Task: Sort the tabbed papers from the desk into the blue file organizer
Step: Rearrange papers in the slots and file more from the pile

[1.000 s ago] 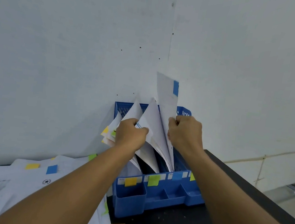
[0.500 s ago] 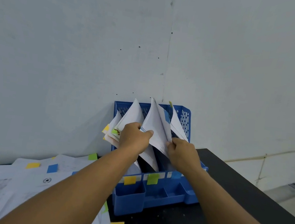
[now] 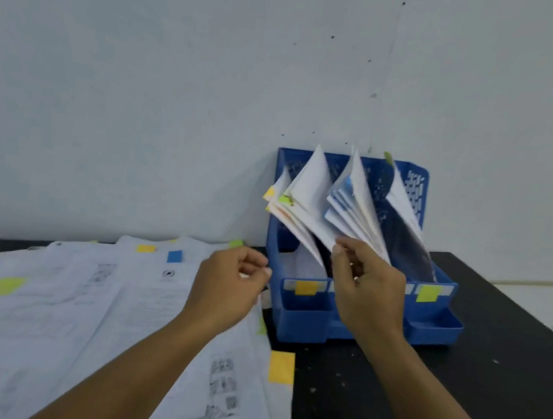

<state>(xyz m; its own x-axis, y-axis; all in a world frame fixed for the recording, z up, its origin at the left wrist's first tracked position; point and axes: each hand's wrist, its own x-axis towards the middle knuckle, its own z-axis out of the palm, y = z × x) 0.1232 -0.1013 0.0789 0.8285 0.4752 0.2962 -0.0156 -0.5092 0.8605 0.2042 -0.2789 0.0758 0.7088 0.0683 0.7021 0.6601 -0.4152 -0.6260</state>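
The blue file organizer (image 3: 434,325) stands against the wall on the black desk, with yellow and green labels on its front. Several tabbed papers (image 3: 308,192) lean in its slots, fanned to the left. My left hand (image 3: 228,286) hovers over the desk just left of the organizer, fingers loosely curled and holding nothing. My right hand (image 3: 367,290) is in front of the middle slot, fingers relaxed, its fingertips close to the lower edge of the middle bundle (image 3: 354,211). Loose tabbed papers (image 3: 60,308) with yellow, green and blue tabs cover the desk on the left.
A grey wall rises right behind the organizer. The black desk (image 3: 474,397) is bare to the right and in front of the organizer, and its right edge drops to a pale floor. A yellow tab (image 3: 281,367) sticks out from the nearest sheet.
Both hands have come down and away from the papers in the organizer; the left moved left over the desk. The blue-tabbed sheet now sits in the middle slot. The camera turned left.
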